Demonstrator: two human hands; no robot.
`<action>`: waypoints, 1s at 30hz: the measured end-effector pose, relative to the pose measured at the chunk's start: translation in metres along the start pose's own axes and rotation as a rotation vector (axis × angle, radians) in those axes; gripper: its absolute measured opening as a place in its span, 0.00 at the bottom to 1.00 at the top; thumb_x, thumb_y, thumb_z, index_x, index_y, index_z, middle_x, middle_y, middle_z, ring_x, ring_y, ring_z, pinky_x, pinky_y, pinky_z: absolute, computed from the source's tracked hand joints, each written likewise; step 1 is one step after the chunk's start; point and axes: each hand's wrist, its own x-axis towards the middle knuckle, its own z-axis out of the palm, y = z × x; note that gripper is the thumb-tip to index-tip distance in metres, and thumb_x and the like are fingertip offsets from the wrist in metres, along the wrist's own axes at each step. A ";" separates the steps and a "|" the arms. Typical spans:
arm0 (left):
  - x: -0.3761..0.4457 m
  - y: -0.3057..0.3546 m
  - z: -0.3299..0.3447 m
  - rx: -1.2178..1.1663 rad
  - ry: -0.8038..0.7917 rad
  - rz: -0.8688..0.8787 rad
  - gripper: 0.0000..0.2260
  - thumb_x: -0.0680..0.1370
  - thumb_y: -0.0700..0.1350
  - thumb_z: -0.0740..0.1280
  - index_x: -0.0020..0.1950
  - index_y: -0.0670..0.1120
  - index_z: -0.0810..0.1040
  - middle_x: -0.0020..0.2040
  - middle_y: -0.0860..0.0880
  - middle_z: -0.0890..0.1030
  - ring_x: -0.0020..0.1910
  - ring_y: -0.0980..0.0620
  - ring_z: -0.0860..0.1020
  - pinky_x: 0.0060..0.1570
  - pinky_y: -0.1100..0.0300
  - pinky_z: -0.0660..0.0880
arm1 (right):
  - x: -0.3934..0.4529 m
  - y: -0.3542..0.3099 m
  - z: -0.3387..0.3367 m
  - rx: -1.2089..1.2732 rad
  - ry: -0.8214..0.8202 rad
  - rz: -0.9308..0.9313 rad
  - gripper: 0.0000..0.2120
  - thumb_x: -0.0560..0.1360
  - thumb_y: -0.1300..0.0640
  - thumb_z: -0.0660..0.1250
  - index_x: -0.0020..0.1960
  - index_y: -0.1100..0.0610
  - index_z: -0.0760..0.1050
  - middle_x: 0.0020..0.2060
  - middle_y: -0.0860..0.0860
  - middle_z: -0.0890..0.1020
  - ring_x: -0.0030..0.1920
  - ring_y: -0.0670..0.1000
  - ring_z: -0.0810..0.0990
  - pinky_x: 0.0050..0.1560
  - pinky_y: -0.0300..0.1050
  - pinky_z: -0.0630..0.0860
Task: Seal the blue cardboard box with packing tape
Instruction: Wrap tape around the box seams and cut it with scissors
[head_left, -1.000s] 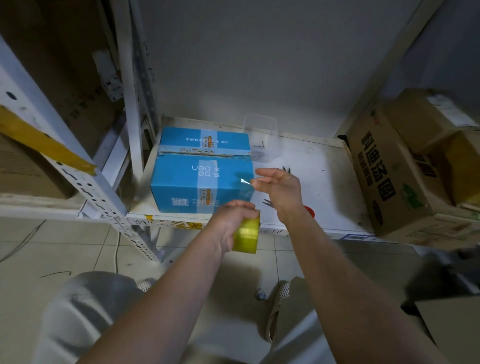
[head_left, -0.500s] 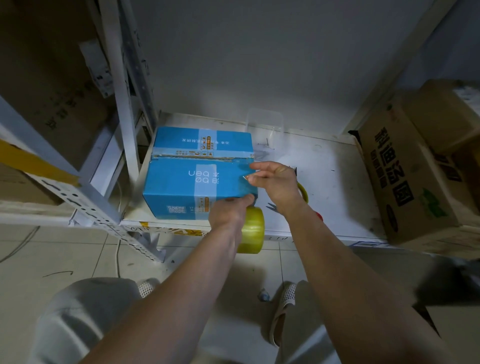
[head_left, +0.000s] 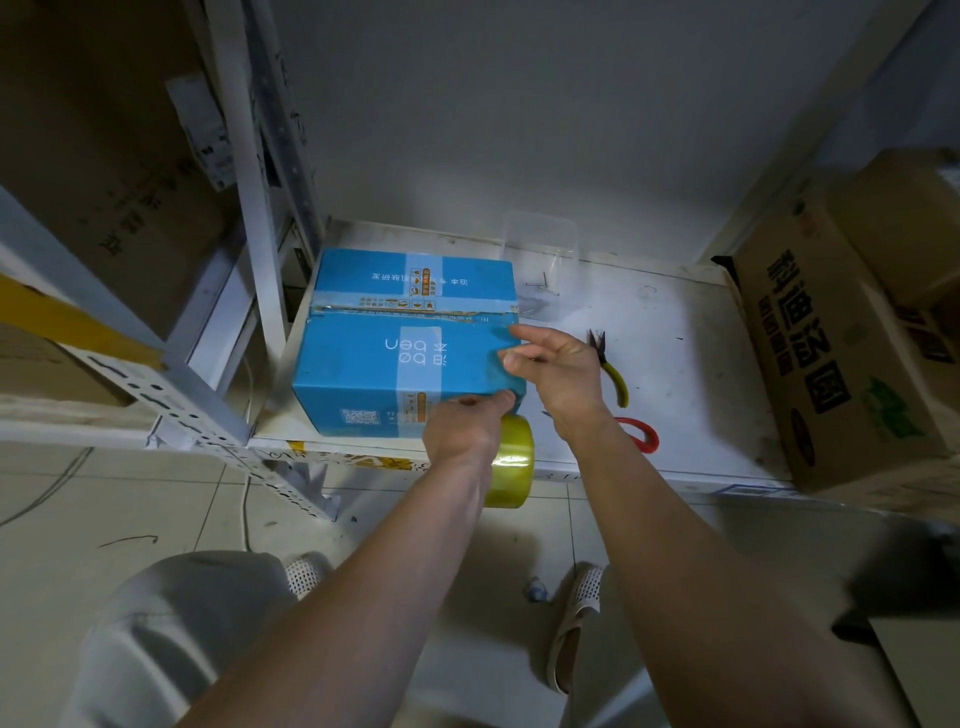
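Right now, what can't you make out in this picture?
- Head view: the tape strip between roll and right hand is clear film, too faint to trace.
- The left hand hides much of the roll.
- The right hand covers the box corner.
- The right arm hides most of the red-handled tool.

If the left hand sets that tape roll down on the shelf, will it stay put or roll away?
The tape roll, gripped by the left hand, is a round, glossy hoop, so on its rim it would likely roll on the flat shelf. Laid on its flat side it should stay. It looks fairly full, so probably stiff, not crushable.
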 end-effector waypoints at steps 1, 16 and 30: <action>0.000 0.000 0.000 0.002 -0.011 0.002 0.07 0.71 0.46 0.73 0.40 0.49 0.75 0.41 0.53 0.78 0.46 0.51 0.75 0.47 0.59 0.69 | 0.000 0.001 0.001 0.003 0.006 -0.009 0.19 0.70 0.73 0.69 0.60 0.67 0.75 0.34 0.47 0.83 0.41 0.41 0.82 0.42 0.33 0.79; 0.010 0.001 -0.009 0.098 -0.067 0.067 0.06 0.70 0.45 0.74 0.39 0.51 0.77 0.46 0.52 0.81 0.51 0.50 0.78 0.51 0.58 0.72 | 0.007 0.014 -0.002 -0.457 0.071 -0.182 0.21 0.74 0.61 0.69 0.65 0.53 0.71 0.50 0.51 0.70 0.53 0.48 0.74 0.54 0.47 0.79; 0.018 -0.002 -0.028 0.139 -0.217 0.079 0.05 0.70 0.42 0.75 0.40 0.50 0.81 0.43 0.52 0.84 0.50 0.50 0.80 0.58 0.51 0.75 | 0.008 0.012 0.004 -0.562 -0.123 -0.085 0.10 0.76 0.50 0.66 0.49 0.50 0.65 0.48 0.51 0.79 0.49 0.52 0.81 0.46 0.52 0.81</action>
